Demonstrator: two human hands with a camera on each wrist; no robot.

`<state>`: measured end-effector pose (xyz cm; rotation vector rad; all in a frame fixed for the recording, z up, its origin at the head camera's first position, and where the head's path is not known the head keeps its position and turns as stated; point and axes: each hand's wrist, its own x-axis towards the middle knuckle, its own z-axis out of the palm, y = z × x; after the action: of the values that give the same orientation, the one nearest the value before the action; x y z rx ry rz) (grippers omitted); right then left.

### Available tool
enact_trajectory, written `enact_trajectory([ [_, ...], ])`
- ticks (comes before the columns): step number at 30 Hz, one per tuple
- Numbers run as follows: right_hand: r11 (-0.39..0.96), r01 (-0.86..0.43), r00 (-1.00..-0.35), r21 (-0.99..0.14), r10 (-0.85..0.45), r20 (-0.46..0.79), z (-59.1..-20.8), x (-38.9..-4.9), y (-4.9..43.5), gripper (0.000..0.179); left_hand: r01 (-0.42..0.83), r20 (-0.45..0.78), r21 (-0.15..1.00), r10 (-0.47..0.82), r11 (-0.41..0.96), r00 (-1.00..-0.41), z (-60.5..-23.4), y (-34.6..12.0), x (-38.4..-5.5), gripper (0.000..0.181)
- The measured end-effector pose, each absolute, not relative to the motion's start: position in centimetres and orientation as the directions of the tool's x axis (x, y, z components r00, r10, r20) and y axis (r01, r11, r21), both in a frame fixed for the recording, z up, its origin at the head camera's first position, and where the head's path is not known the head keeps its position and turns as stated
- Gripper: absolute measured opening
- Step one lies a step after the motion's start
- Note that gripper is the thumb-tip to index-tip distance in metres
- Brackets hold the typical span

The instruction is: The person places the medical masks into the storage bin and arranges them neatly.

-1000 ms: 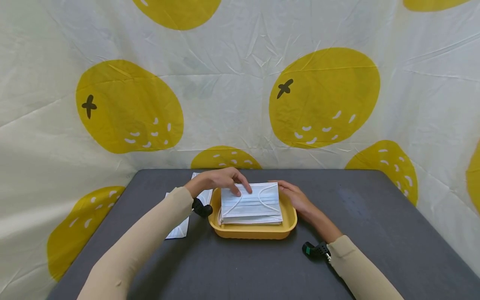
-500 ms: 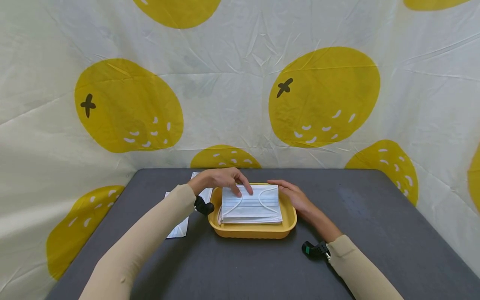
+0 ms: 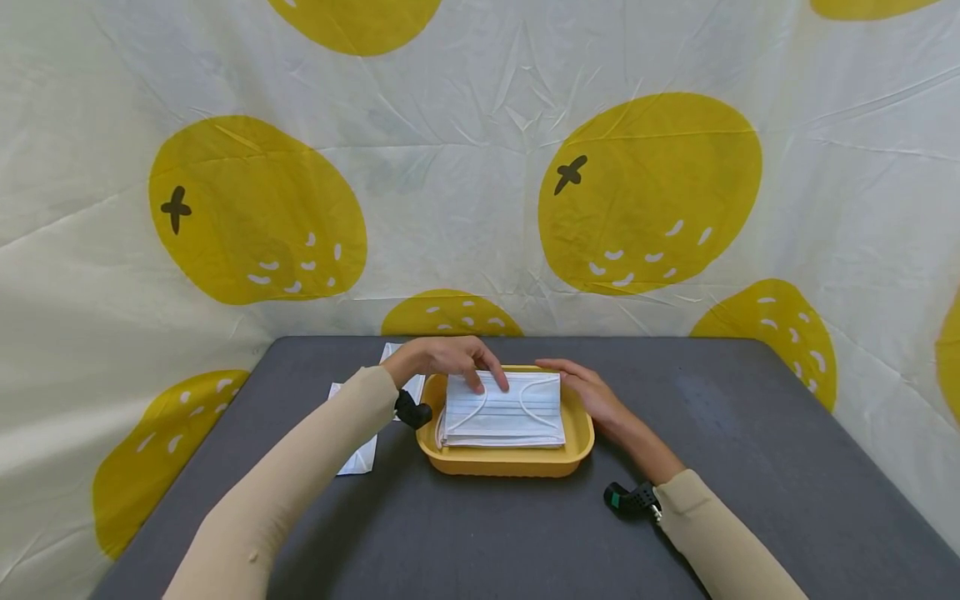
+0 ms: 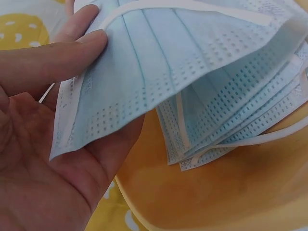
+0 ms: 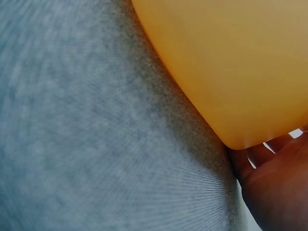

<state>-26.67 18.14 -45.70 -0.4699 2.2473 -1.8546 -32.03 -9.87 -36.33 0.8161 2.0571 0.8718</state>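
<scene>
In the head view a stack of pleated pale-blue face masks with white ear loops lies in a yellow tray. My left hand reaches over the tray's back left. The left wrist view has its thumb and fingers pinching one end of the top mask, which is tilted up off the masks below. At the tray's back right corner, my right hand rests against the outside, its index finger stretched along the back rim. The right wrist view shows its fingers touching the tray wall; the thumb is hidden.
More masks lie on the dark grey table left of the tray, partly covered by my left arm. Behind the table hangs a white cloth with yellow fruit prints.
The top mask has slid slightly right and toward me, so its front edge now lies nearer the stack's front edge. My left hand has shifted slightly right with it; the right hand stays put.
</scene>
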Motion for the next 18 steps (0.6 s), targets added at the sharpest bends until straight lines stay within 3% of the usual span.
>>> enact_trajectory([
  [12,0.176,-0.112,-0.93,-0.978,-0.365,0.04,-45.72,-26.81,18.22,0.047,0.233,-0.403,0.782,0.755,0.577,-0.517,-36.48,-9.57,-32.2,0.038],
  [18,0.175,-0.115,-0.929,-0.978,-0.368,0.043,-45.71,-26.78,18.18,0.046,0.223,-0.407,0.766,0.723,0.603,-0.558,-36.6,-9.46,-32.33,0.029],
])
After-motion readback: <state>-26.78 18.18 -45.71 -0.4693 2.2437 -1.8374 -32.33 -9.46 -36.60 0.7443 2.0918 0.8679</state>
